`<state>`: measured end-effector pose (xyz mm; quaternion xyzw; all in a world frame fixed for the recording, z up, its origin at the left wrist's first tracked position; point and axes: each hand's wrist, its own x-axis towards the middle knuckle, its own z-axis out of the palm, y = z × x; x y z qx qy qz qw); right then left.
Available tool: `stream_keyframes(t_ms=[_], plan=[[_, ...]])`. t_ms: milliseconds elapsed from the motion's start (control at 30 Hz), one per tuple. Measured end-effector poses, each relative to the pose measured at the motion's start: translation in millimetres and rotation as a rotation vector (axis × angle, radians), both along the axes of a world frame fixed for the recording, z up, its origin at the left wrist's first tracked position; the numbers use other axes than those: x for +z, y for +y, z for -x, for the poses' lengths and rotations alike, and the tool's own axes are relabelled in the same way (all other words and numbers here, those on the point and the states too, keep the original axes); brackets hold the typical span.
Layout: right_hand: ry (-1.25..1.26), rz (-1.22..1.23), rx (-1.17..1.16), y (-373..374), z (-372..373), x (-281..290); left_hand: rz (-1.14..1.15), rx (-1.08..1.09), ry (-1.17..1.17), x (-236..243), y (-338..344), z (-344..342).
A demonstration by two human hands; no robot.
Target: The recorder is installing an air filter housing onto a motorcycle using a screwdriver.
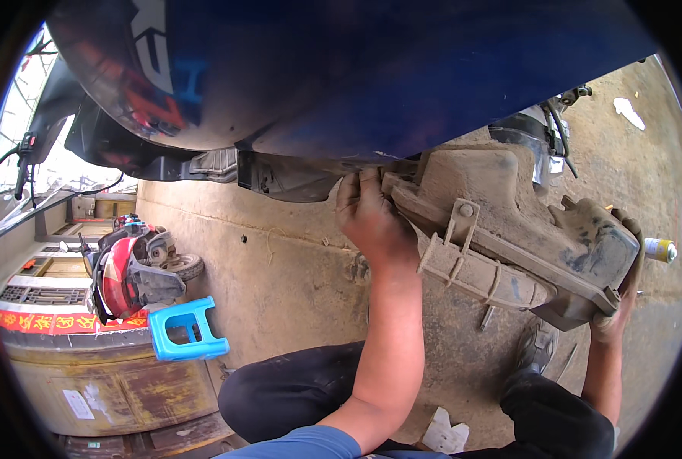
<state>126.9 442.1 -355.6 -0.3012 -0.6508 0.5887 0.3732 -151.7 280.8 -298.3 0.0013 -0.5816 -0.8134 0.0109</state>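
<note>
A dusty plastic housing with a ribbed duct [471,237] hangs below a blue body panel [432,69] of a vehicle. My left hand [367,210] is raised at the panel's lower edge, beside the housing's left end; its fingers are curled, and what they grip is hidden or too small to tell. My right hand [616,306] is wrapped round the right end of the housing, partly behind it. A dark plastic part [287,180] sits under the panel to the left of my left hand.
A blue plastic stool [188,348] stands at left near a red scooter [123,268] and an old wooden cabinet [126,390]. At right are a spray can [658,249] and a dark vehicle part [524,134]. A metal tool [566,363] lies by my foot [536,348].
</note>
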Motion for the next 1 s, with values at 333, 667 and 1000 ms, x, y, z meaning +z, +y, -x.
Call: stream_keyframes(t_ms=[333,667,1000], plan=[[0.058,0.101,-0.021,-5.9,7.1,10.4,0.014,-0.044,-0.042,-7.7,-10.2,-23.6],[0.234,0.200,0.094,13.7,3.8,14.1,0.441,-0.383,0.375,-26.0,-21.9,-52.6],[0.203,0.129,0.112,26.9,-1.0,40.2,0.689,-0.312,0.612,-0.8,-2.0,-66.1]])
